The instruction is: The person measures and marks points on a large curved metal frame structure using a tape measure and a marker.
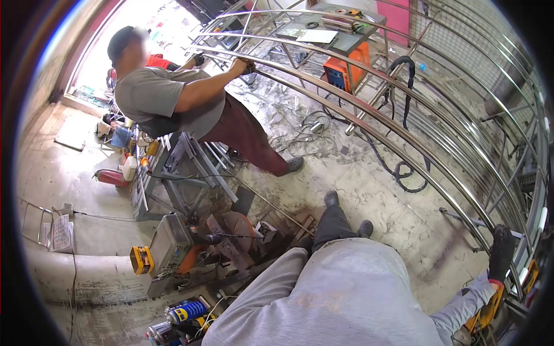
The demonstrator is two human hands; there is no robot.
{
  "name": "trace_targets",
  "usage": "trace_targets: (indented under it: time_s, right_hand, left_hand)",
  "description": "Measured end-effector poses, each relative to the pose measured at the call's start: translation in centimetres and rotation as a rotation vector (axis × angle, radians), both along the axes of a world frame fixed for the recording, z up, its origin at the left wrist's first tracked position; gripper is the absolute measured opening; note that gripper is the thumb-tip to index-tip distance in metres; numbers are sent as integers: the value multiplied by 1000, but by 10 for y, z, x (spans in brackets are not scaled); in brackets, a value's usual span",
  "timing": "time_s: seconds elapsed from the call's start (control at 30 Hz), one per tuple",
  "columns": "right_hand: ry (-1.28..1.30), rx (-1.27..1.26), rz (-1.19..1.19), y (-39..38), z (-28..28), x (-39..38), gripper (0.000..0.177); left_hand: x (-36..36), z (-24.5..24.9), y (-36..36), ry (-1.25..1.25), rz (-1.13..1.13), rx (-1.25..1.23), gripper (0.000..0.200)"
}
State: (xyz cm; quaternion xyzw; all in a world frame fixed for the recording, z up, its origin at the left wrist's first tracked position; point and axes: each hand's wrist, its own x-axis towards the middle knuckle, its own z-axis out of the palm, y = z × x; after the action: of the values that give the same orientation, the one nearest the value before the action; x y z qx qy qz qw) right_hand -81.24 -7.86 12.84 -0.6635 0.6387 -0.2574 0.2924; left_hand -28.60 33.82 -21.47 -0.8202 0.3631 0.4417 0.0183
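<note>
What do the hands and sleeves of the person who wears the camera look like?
The right hand wears a black glove with a reddish wrist edge; the left hand looks dark-gloved too, but is mostly hidden. Both sleeves are long, light grey.

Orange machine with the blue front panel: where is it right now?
In the head view, the orange machine is in the upper part, right of center, by the near edge of the gray table and beyond the long metal tubes.

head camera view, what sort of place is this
Probably a metal fabrication workshop: long metal tubes span the view, an orange box that looks like a welding machine sits by a table, and thick black cable hangs near it.
</note>
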Motion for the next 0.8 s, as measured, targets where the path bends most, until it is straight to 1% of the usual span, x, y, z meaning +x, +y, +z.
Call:
trace_targets:
  time_s: [0.07,0.2,0.23,0.27,0.33,0.37,0.43,0.47,0.53,0.7,0.8]
  right_hand:
    - [-5,-8,0,-1,-3,0,22]
    - [-104,-54,-13,3,-8,-2,24]
    - [-129,-78,-30,3,-9,0,25]
    - [-134,-79,-26,3,-10,-2,25]
    - [-9,-47,70,-1,-2,-3,24]
    - [-12,-49,71,0,3,-1,24]
    - [21,35,40,3,12,4,24]
    - [21,32,38,1,7,0,24]
    - [-7,36,-6,-1,-1,-4,23]
    - [-50,14,-14,3,3,4,21]
    - [-119,33,-48,2,-1,3,20]
  left_hand:
    - [-1,3,1,-22,-18,-52,38]
    - [-5,-2,1,-95,-43,-29,36]
    - [-3,-15,5,-67,10,-39,37]
    - [-2,-17,6,-38,65,-48,37]
    - [-3,-15,6,-43,69,-29,37]
    - [-3,-12,4,-42,69,-7,36]
    - [0,-8,2,-25,62,-5,37]
    - [0,-8,2,-4,54,1,37]
    - [0,-8,2,7,53,14,38]
    - [3,-2,-3,34,37,62,40]
    - [4,-12,-2,54,51,75,41]
